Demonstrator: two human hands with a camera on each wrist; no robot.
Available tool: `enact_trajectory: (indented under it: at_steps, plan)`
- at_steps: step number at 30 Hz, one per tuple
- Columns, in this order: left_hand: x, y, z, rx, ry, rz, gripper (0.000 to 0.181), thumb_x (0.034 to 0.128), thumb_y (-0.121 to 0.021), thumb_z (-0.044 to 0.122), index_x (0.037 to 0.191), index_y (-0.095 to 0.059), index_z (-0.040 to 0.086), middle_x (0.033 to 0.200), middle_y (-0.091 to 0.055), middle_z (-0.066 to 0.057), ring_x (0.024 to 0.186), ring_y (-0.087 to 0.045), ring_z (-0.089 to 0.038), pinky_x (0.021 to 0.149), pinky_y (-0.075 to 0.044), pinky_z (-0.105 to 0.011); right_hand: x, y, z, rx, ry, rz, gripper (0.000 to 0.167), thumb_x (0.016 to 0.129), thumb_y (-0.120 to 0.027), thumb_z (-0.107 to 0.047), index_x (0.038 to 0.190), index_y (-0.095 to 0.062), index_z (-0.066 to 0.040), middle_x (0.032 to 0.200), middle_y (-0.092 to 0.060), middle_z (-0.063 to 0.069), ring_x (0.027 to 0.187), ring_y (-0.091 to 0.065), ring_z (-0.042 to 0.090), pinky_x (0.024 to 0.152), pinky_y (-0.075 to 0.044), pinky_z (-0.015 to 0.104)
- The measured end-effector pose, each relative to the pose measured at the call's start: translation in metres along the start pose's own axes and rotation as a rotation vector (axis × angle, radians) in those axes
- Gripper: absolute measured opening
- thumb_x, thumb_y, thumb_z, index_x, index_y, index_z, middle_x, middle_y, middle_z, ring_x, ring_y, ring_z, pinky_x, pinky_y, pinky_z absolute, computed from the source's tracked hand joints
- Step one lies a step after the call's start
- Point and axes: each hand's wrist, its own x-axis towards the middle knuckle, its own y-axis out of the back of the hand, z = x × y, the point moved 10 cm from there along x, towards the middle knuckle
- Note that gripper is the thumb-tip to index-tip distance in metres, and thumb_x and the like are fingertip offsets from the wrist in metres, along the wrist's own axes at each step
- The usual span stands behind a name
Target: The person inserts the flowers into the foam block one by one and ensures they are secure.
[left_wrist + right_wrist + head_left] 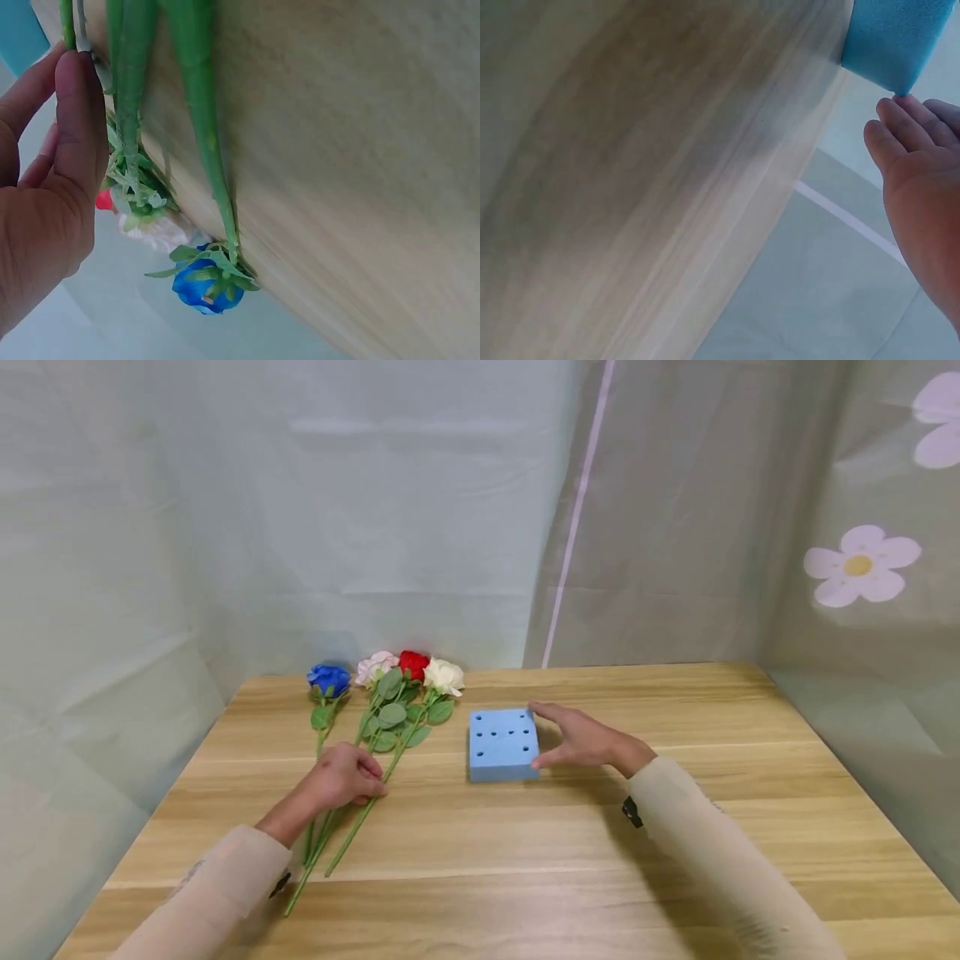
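Several artificial roses lie on the table at the left. My left hand (pixel 347 777) pinches the green stem (pixel 67 26) of the white rose (pixel 444 677) between thumb and fingertips. Under and beside that hand run the stems of the red rose (pixel 413 665), the pale pink rose (pixel 377 668) and the blue rose (pixel 328 680). A light blue block (pixel 504 745) with several holes in its top sits right of the flowers. My right hand (pixel 585 739) is spread along its right side, fingertips at the far corner and thumb by the near corner. In the right wrist view those fingers look nearly straight.
The wooden table (pixel 480 893) ends at a pale curtain (pixel 375 527) behind the flowers. Another curtain with printed flowers (pixel 862 566) hangs along the right side. Green leaves (pixel 392 714) spread between the rose heads and my left hand.
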Motion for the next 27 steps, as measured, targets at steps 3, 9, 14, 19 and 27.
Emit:
enact_trajectory:
  at_steps: [3,9,14,19,27]
  plan:
    - [0.002,-0.001,0.003,0.026,0.007,0.003,0.017,0.0785,-0.082,-0.001,0.089,-0.069,-0.004,0.084,-0.065,-0.009,0.064,-0.064,-0.014,0.058,-0.059,-0.03,0.0,0.002,0.002,-0.009,-0.02,0.006,0.108,0.077,-0.085,-0.045,0.155,-0.027,0.002,0.161,-0.026,0.016,0.148,-0.024,0.034,0.119,-0.024,0.05]
    - [-0.001,-0.009,0.005,-0.051,0.028,-0.067,0.018,0.0811,-0.077,-0.005,0.096,-0.069,-0.01,0.089,-0.067,-0.013,0.067,-0.068,-0.017,0.061,-0.061,-0.031,0.0,0.003,0.003,-0.011,-0.024,0.0,0.109,0.076,-0.086,-0.045,0.155,-0.027,0.002,0.161,-0.026,0.016,0.148,-0.025,0.034,0.119,-0.024,0.05]
    - [-0.005,-0.014,0.003,-0.142,0.046,-0.128,0.018,0.0844,-0.074,-0.006,0.1,-0.067,-0.013,0.092,-0.066,-0.014,0.07,-0.067,-0.016,0.064,-0.061,-0.031,0.001,0.001,0.002,-0.011,-0.017,-0.007,0.109,0.076,-0.086,-0.044,0.155,-0.027,0.002,0.161,-0.026,0.016,0.148,-0.024,0.034,0.119,-0.024,0.05]
    - [-0.006,-0.014,0.007,-0.199,0.033,-0.162,0.02,0.0878,-0.072,-0.003,0.104,-0.065,-0.012,0.093,-0.067,-0.014,0.075,-0.068,-0.016,0.067,-0.061,-0.032,0.003,0.0,0.002,-0.003,-0.012,-0.007,0.111,0.075,-0.087,-0.043,0.155,-0.026,0.003,0.161,-0.026,0.016,0.148,-0.024,0.034,0.119,-0.024,0.049]
    - [-0.005,-0.014,0.016,-0.303,0.005,-0.173,0.027,0.0915,-0.068,-0.001,0.113,-0.061,-0.016,0.094,-0.067,-0.013,0.081,-0.068,-0.018,0.07,-0.061,-0.032,0.002,0.0,0.004,0.014,-0.017,0.004,0.112,0.074,-0.087,-0.043,0.155,-0.026,0.003,0.161,-0.026,0.019,0.147,-0.025,0.035,0.118,-0.025,0.05]
